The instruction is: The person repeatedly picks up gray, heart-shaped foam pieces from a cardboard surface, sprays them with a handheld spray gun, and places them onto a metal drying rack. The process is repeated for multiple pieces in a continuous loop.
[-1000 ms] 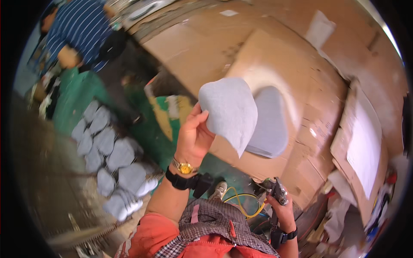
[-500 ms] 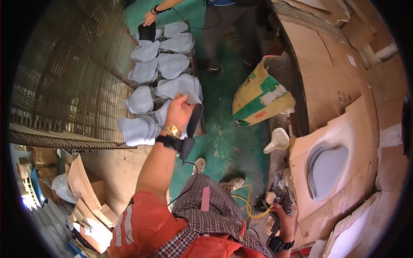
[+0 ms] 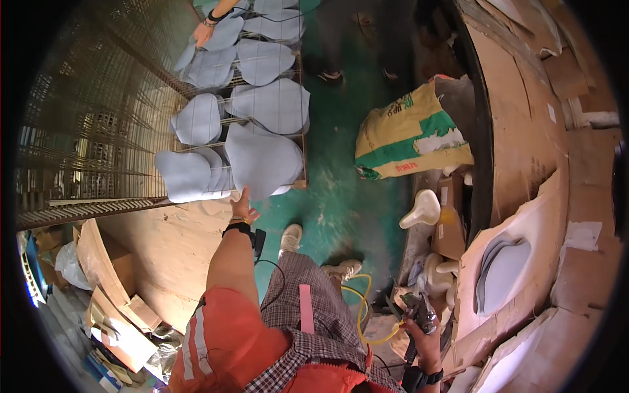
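Note:
My left hand (image 3: pixel 244 209) is open, its fingers apart, at the near edge of a grey saddle-shaped pad (image 3: pixel 259 157). One fingertip meets or nearly meets that edge. The pad lies on top of other grey pads on a wire rack (image 3: pixel 304 154). Low on the right, my right hand (image 3: pixel 422 337) is closed round a dark, grimy spray gun (image 3: pixel 419 311). A yellow hose (image 3: pixel 367 308) loops near the gun. Beside it are several cream bicycle saddles (image 3: pixel 436 275).
A co-worker's hand (image 3: pixel 203 33) reaches onto the rack's far left. A yellow and green sack (image 3: pixel 413 137) stands on the right. Two or more grey pads (image 3: pixel 504 272) lie on a cardboard-covered bench (image 3: pixel 517 157). Tall wire racks (image 3: pixel 105 124) rise at left; cardboard boxes (image 3: pixel 124 262) sit below.
My left hand has let go of the grey pad, which now lies on the rack, and has drawn back toward me. The co-worker's hand no longer shows a black piece. The view has shifted.

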A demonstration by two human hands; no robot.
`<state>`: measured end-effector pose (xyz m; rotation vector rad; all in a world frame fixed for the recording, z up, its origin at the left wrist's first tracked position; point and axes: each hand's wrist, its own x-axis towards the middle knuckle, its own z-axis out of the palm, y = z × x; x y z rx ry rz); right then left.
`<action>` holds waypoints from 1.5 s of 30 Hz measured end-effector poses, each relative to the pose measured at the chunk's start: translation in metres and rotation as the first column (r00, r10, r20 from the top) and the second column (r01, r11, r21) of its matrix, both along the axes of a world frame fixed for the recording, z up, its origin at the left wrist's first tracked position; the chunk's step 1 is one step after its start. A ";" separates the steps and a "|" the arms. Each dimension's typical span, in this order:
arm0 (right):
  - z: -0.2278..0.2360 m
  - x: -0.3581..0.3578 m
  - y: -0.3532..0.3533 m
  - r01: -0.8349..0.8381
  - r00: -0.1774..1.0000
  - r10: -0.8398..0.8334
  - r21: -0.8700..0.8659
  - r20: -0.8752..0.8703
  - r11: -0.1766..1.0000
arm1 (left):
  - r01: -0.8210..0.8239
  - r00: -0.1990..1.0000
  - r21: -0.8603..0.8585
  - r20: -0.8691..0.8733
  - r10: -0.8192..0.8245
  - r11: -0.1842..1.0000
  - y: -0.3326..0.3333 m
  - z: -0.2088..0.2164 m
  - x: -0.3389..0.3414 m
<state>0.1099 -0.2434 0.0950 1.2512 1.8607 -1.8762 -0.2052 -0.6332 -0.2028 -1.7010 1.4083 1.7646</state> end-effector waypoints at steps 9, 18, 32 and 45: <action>0.120 0.045 0.013 0.368 0.921 -0.340 0.133 -0.192 0.920 | 0.422 0.726 -0.041 -0.583 -0.365 0.906 0.046 -0.038 -0.012; 0.209 0.187 0.018 0.744 0.667 -0.610 0.335 -0.427 0.578 | 0.710 0.533 -0.115 -0.558 -0.636 0.695 0.259 0.146 -0.010; 0.229 0.238 -0.006 0.802 0.564 -0.652 0.149 -0.506 0.578 | 0.887 0.257 -0.157 -0.613 -0.747 0.434 0.398 0.210 0.066; 0.231 0.219 0.012 0.868 0.495 -0.682 0.339 -0.538 0.363 | 0.893 0.255 -0.157 -0.596 -0.761 0.422 0.386 0.219 0.064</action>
